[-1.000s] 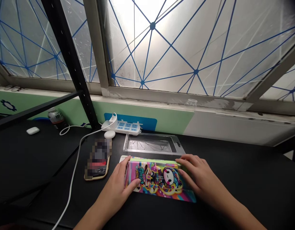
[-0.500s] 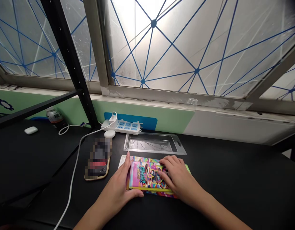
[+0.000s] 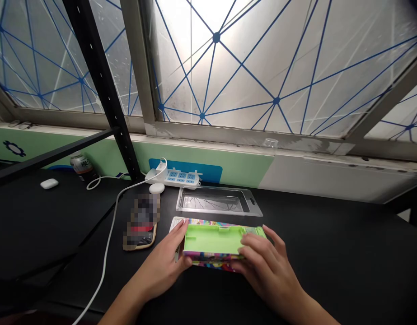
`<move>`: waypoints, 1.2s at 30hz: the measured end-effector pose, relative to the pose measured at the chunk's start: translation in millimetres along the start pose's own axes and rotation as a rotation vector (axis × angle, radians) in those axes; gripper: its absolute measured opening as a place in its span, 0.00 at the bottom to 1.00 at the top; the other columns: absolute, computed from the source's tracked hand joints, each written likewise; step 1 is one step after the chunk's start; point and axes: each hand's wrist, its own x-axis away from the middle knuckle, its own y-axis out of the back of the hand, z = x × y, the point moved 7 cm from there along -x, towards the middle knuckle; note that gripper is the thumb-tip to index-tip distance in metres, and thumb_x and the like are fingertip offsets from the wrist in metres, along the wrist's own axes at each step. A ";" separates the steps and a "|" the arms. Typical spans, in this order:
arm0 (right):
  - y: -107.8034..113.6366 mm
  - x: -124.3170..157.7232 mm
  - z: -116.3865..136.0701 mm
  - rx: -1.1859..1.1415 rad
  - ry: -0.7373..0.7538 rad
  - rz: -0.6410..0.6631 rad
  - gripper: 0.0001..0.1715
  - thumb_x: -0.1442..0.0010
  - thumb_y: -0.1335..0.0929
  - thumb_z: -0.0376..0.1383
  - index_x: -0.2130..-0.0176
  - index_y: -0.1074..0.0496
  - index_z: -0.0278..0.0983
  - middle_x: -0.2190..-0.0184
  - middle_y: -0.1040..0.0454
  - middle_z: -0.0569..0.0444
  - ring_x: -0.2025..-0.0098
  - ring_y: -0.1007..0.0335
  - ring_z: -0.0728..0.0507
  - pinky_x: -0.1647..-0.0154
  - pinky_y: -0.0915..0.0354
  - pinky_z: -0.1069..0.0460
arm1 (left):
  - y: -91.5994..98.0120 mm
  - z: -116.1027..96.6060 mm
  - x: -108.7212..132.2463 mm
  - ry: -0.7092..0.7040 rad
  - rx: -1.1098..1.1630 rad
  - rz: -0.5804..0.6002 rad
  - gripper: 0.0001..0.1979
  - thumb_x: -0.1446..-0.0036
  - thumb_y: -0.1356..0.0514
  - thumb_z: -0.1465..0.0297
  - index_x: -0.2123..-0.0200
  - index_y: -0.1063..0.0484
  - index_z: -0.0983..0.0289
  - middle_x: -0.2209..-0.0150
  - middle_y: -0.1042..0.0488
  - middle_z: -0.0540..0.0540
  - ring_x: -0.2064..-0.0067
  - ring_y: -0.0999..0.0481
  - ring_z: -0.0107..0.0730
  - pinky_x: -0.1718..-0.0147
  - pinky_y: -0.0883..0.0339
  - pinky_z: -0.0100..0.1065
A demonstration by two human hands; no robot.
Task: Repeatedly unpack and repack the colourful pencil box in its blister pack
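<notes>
A pencil case [image 3: 211,239] with a light green plastic tray facing up and a multicoloured printed side lies in front of me. My left hand [image 3: 167,253] is closed on its left end, thumb at the front and fingers at the back. Closed round its right end, my right hand [image 3: 265,253] has fingertips over the green tray and covers that corner. Under the case, a printed card [image 3: 176,221] sticks out at the left and back. Just behind lies a clear plastic blister shell [image 3: 213,201].
To the left are a phone [image 3: 142,223] with a blurred screen, a white cable [image 3: 108,239] and a white earbud case [image 3: 156,188]. A power strip [image 3: 181,177] stands against the wall. A black metal frame [image 3: 108,85] rises at left, near a can [image 3: 82,167].
The pink printed face of the pencil case no longer shows; its green tray is up instead. My right hand has shifted from lying on top to round the right end.
</notes>
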 end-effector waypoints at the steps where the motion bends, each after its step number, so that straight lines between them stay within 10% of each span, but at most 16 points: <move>1: 7.7 4.7 6.0 -0.007 0.043 0.007 0.08 0.34 0.32 0.36 0.55 0.29 0.36 0.61 0.20 0.48 0.54 0.24 0.42 0.34 0.47 0.39 | -0.6 -0.3 0.8 -0.015 -0.002 0.010 0.48 0.42 0.57 0.36 0.28 0.57 0.59 0.27 0.55 0.57 0.28 0.55 0.49 0.32 0.55 0.49; 7: 26.8 37.9 18.4 -0.017 0.184 0.125 0.10 0.35 0.32 0.32 0.53 0.26 0.37 0.59 0.17 0.50 0.52 0.22 0.43 0.34 0.42 0.45 | -2.6 -12.1 6.2 -0.164 -0.055 0.097 0.59 0.53 0.65 0.30 0.28 0.58 0.63 0.27 0.60 0.57 0.28 0.56 0.53 0.31 0.59 0.49; 12: 16.3 59.8 23.4 -0.070 0.252 0.228 0.15 0.33 0.33 0.43 0.50 0.24 0.41 0.52 0.19 0.51 0.49 0.23 0.42 0.32 0.46 0.44 | -5.1 -8.9 4.9 -0.099 -0.129 0.098 0.48 0.41 0.64 0.36 0.28 0.57 0.59 0.28 0.57 0.56 0.28 0.54 0.50 0.32 0.56 0.51; 20: -6.2 113.2 -63.3 -0.226 -0.383 0.669 0.76 0.61 0.24 0.63 0.27 0.61 0.45 0.27 0.59 0.41 0.30 0.58 0.20 0.35 0.48 0.27 | -9.8 -7.0 -0.1 0.013 -0.222 0.105 0.38 0.34 0.46 0.52 0.28 0.59 0.57 0.28 0.56 0.54 0.28 0.54 0.47 0.32 0.53 0.52; 26: -9.2 119.0 -98.0 -0.435 -0.660 0.628 0.45 0.40 0.29 0.48 0.31 0.47 0.48 0.29 0.49 0.46 0.30 0.50 0.30 0.33 0.44 0.38 | -6.1 -6.2 2.5 -0.031 -0.059 0.071 0.39 0.35 0.57 0.43 0.28 0.57 0.57 0.28 0.55 0.52 0.28 0.54 0.47 0.31 0.58 0.50; 36: -25.6 106.7 -104.9 -0.422 -0.711 0.565 0.44 0.44 0.28 0.51 0.34 0.41 0.44 0.33 0.42 0.42 0.33 0.43 0.29 0.34 0.42 0.37 | -5.2 5.7 4.9 0.044 0.114 -0.008 0.43 0.36 0.52 0.43 0.27 0.65 0.54 0.27 0.55 0.56 0.29 0.50 0.50 0.33 0.53 0.48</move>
